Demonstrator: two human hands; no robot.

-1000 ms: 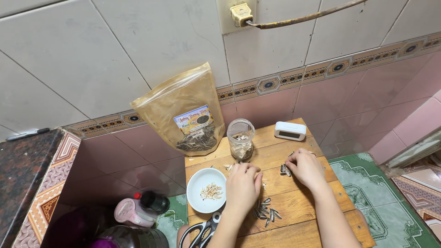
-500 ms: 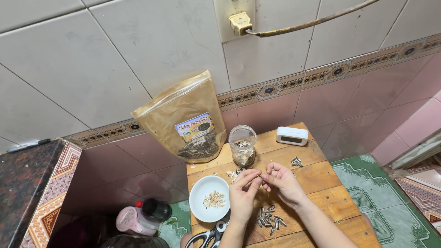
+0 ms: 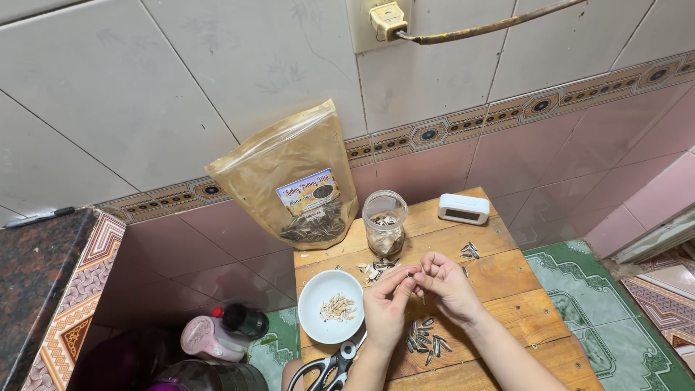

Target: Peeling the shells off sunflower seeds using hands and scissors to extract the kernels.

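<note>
My left hand [image 3: 385,304] and my right hand [image 3: 449,286] meet fingertip to fingertip over the small wooden table [image 3: 521,304], pinching a single sunflower seed [image 3: 413,275] between them. Under the hands lies a loose pile of striped seeds [image 3: 423,342]. A white bowl [image 3: 331,306] holding several pale kernels sits just left of my left hand. Broken shells [image 3: 376,269] are scattered in front of a clear plastic cup [image 3: 384,222] with shells inside.
A brown resealable bag of seeds [image 3: 297,181] leans on the tiled wall. A small white digital device [image 3: 463,208] lies at the table's back, a few seeds [image 3: 470,250] near it. Black-handled scissors [image 3: 329,369] lie at the front edge. Bottles [image 3: 217,337] stand on the floor at left.
My right hand came back from the seeds at the table's right side and joined my left hand at the centre. The view moved closer.
</note>
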